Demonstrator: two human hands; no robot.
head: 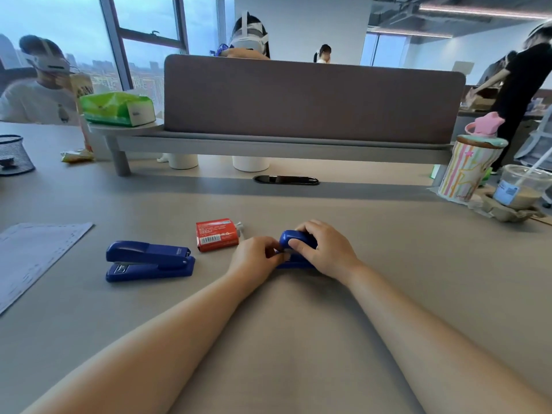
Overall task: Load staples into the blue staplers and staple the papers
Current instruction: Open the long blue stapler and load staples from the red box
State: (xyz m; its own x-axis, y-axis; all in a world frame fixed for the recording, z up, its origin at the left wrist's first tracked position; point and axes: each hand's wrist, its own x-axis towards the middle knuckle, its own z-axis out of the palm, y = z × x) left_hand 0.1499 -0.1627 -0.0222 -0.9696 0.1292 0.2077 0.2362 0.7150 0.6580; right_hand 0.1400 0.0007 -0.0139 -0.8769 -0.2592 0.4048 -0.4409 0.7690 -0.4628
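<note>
A blue stapler [291, 238] stands on the grey desk in front of me, mostly covered by my hands. My right hand [324, 249] grips its top from the right, fingers curled over it. My left hand [256, 256] pinches at its near left end, but what it pinches is hidden. A second blue stapler [149, 260] lies closed to the left, untouched. A red staple box [217, 234] sits just behind my left hand, with a white strip poking out on its right. Printed papers [33, 255] lie at the far left.
A grey divider screen [310, 98] on a raised shelf closes the back. A striped cup [470, 170] and an iced drink [519, 188] stand at the right. A black mesh basket [13, 155] sits far left, green tissues [118, 109] on the shelf. Several people sit or stand around.
</note>
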